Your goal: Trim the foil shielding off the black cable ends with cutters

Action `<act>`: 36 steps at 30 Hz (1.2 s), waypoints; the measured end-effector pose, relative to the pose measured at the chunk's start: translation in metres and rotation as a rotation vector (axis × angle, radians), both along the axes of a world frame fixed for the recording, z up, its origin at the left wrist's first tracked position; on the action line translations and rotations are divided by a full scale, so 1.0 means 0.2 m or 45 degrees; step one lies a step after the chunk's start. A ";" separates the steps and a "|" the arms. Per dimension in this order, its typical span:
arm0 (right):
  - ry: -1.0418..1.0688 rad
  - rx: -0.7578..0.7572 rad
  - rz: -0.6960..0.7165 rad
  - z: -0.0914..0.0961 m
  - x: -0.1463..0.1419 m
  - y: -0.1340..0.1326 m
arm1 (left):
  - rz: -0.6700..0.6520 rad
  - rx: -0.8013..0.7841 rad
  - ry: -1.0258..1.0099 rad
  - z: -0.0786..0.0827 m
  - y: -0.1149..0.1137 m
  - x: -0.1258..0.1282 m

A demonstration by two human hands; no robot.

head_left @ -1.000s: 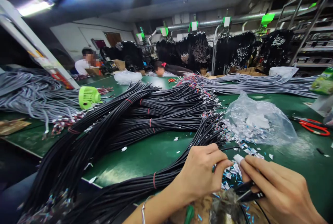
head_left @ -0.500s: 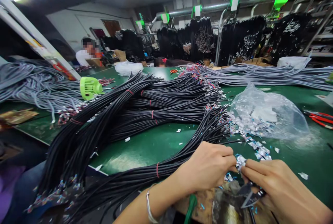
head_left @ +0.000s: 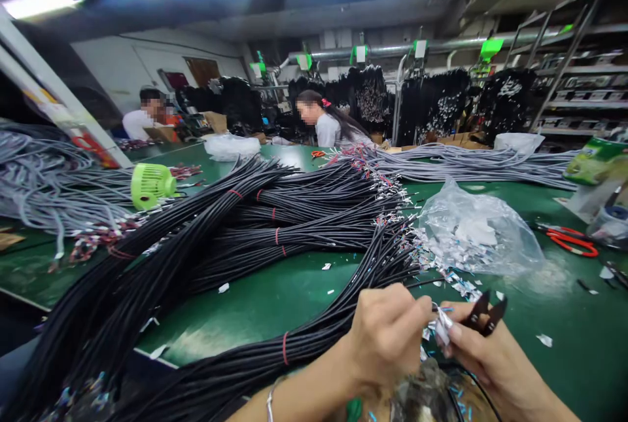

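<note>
My left hand (head_left: pixel 385 330) is closed, its fingertips pinched at the end of a black cable, largely hidden by the fingers. Crumpled silver foil (head_left: pixel 443 325) and a thin blue wire show between my two hands. My right hand (head_left: pixel 483 350) pinches the foil between thumb and forefinger. That same hand holds small dark-bladed snips (head_left: pixel 485 315), blades pointing up and apart. Left of my hands runs a bundle of black cables (head_left: pixel 235 360) tied with a red band. Below them sits a worn metal block (head_left: pixel 422 389) amid wire scraps.
More tied black cables (head_left: pixel 196 239) cover the green table (head_left: pixel 275 284). A clear plastic bag (head_left: pixel 483 229) with foil scraps lies beyond my right hand, red-handled pliers (head_left: pixel 572 242) to its right. A green fan (head_left: pixel 152 185) and grey cables stand left. Two people sit across the table.
My view has tilted up, showing more of a person opposite. The snips in my right hand have turned from pointing down-left to pointing up. Both hands remain together at the foil.
</note>
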State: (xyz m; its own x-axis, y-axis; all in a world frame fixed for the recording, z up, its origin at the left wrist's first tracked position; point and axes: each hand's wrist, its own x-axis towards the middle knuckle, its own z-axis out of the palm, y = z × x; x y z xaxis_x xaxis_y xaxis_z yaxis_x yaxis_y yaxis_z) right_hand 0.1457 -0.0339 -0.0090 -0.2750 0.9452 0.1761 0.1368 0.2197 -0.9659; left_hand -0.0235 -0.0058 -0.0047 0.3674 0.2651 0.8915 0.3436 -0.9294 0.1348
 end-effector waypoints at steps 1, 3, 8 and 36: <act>0.029 0.031 -0.074 0.00 0.00 -0.02 | 0.067 0.103 0.066 -0.01 0.00 0.01; 0.059 0.113 -0.214 0.03 0.04 -0.05 | 0.188 0.089 0.201 -0.02 0.01 0.03; -0.171 0.424 -0.982 0.12 0.22 0.00 | 0.218 -0.637 0.068 -0.03 0.05 0.07; -0.527 0.497 -0.904 0.00 0.22 0.13 | -0.320 -1.390 -0.284 -0.02 0.08 0.10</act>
State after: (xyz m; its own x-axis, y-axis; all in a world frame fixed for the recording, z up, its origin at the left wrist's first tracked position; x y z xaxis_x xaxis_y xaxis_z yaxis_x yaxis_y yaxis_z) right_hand 0.1897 -0.0070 -0.0098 0.2363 0.8105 0.5360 0.6842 0.2528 -0.6840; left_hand -0.0026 0.0109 -0.0086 0.3818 0.8801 0.2823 0.0315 -0.3177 0.9477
